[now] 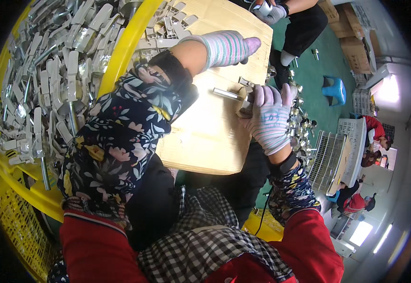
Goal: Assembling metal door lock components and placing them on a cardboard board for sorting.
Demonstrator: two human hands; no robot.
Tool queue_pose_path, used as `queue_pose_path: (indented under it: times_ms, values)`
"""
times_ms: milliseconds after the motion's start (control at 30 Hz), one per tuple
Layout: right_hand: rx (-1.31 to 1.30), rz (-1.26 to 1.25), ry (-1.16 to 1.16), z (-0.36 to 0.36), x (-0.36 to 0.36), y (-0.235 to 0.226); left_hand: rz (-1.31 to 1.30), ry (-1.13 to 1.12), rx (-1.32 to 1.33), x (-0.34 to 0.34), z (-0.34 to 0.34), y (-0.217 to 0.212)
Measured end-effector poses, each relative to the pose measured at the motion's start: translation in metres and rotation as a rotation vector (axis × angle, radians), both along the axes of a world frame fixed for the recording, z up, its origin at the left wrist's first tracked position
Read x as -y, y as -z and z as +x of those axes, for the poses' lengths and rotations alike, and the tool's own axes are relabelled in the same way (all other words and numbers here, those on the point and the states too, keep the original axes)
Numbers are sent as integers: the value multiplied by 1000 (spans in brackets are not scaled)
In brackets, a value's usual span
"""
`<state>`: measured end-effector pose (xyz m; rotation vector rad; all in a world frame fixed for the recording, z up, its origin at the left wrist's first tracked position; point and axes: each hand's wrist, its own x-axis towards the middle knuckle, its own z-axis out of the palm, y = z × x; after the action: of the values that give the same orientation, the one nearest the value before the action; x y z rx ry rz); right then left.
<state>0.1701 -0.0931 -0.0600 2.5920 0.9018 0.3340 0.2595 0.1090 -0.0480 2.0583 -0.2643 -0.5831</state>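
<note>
My right hand [270, 115], in a striped knit glove, has its fingers wrapped round a metal fitting with a rod [226, 94]. The rod points left over the cardboard-topped work surface [201, 137]. Farther away and to the left, my left hand [226, 49] hovers over the same cardboard in a matching glove. Its fingers are mostly hidden beneath the hand, so a grip cannot be made out. Beyond the left wrist, several loose grey plastic levers [168, 28] lie at the far left of the surface.
A yellow crate [125, 49] at left is heaped with grey levers and metal-stemmed parts [71, 70]. More metal parts [302, 118] lie on the green floor at right, near a blue stool [333, 90] and white crates [328, 160]. Across the surface, another person's gloved hand [274, 14] holds something white.
</note>
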Motion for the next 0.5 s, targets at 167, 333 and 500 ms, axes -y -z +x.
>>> queue_pose_path:
  times_ms: [167, 333, 500]
  values:
    - [123, 116, -43, -14, 2, 6, 117, -6, 60, 7, -1, 1]
    - [-70, 151, 90, -17, -10, -6, 270, 278, 162, 25, -25, 15]
    - [-17, 105, 31, -13, -3, -7, 299, 348, 206, 48, -63, 32]
